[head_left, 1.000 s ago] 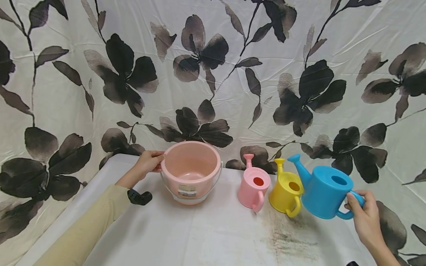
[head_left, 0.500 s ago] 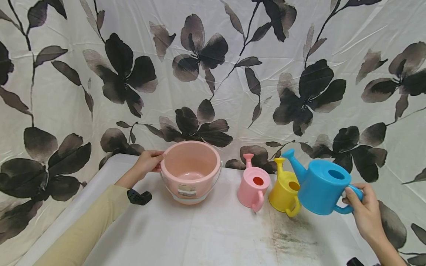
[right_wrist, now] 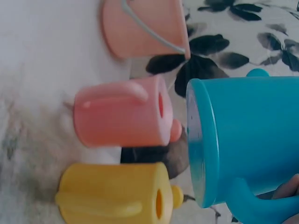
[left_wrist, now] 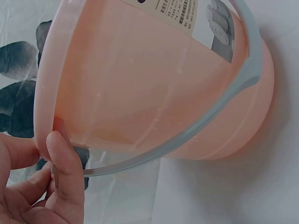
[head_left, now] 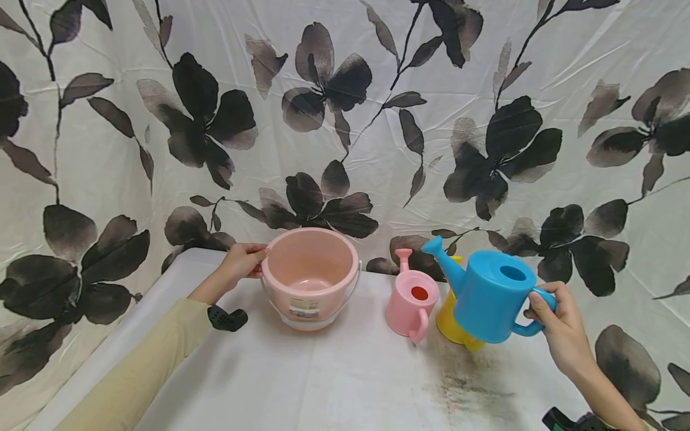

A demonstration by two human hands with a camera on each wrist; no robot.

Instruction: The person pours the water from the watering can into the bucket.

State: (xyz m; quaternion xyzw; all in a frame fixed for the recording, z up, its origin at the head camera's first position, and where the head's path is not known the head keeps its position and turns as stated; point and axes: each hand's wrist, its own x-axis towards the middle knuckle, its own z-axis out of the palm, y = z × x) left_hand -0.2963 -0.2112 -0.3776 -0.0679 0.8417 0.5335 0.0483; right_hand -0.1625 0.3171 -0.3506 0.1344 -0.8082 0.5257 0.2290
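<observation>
My left hand (head_left: pixel 245 261) pinches the rim of a peach-pink bucket (head_left: pixel 308 308) at its left side. In the left wrist view, the bucket's grey-white handle (left_wrist: pixel 187 133) hangs down across its side, below a paper label. My right hand (head_left: pixel 560 323) grips a blue watering can (head_left: pixel 487 299) by its handle, raised off the table with its spout pointing left. Partly behind it in the head view stands a yellow watering can (head_left: pixel 448 317). Left of that is a pink watering can (head_left: pixel 406 305), upright on the table. The right wrist view shows the blue can's underside.
A white cloth covers the table (head_left: pixel 323 383), with a brownish smudge (head_left: pixel 471 383) at front right. Behind it hangs a white curtain (head_left: pixel 215 36) printed with dark flowers. A black wrist device (head_left: pixel 227 319) sits at the left wrist.
My right hand has carried the blue watering can left and slightly up, so it now covers much of the yellow one. The left hand and bucket have stayed put.
</observation>
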